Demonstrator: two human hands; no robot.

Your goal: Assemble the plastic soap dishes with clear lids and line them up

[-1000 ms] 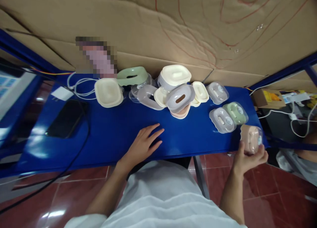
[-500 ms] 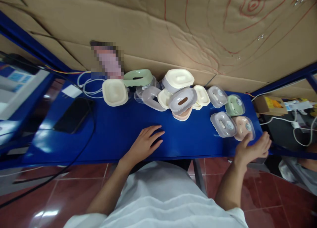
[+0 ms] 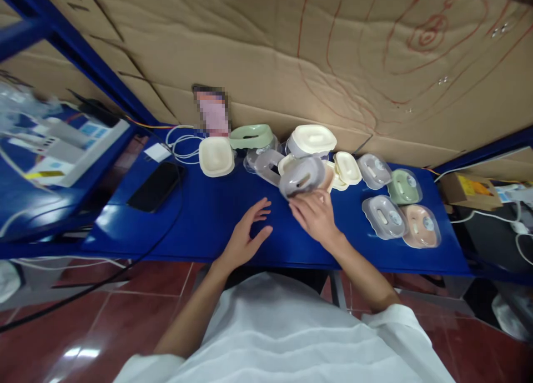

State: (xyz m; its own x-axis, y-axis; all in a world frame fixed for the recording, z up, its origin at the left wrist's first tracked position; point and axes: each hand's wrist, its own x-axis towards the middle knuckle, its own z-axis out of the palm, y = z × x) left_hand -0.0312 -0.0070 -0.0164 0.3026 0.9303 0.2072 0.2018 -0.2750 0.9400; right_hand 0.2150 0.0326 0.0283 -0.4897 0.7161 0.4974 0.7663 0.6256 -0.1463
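My right hand (image 3: 314, 211) has its fingers on the near edge of a grey oval plastic piece with a slot (image 3: 306, 172), which tilts up from the pile. My left hand (image 3: 250, 233) hovers over the blue table to the left, fingers apart and nothing in it. Beneath and beside the grey piece lie a peach piece (image 3: 328, 177), a grey ring-shaped piece (image 3: 266, 166) and several cream dishes (image 3: 347, 168). A grey piece with a cream dish on top (image 3: 313, 139) stands behind. Farther left are a green slotted piece (image 3: 251, 136) and a cream dish (image 3: 216, 157).
Several pieces with clear covers, one green (image 3: 403, 186) and one peach (image 3: 421, 226), sit at the right end of the blue table (image 3: 200, 222). A black phone-like slab (image 3: 154, 187) and white cable (image 3: 183, 144) lie left. A cardboard wall (image 3: 258, 55) rises behind.
My right hand has swung in from the table's right end to the grey slotted piece, which now tilts differently. My left hand has turned, its thumb showing. The camera view has shifted slightly.
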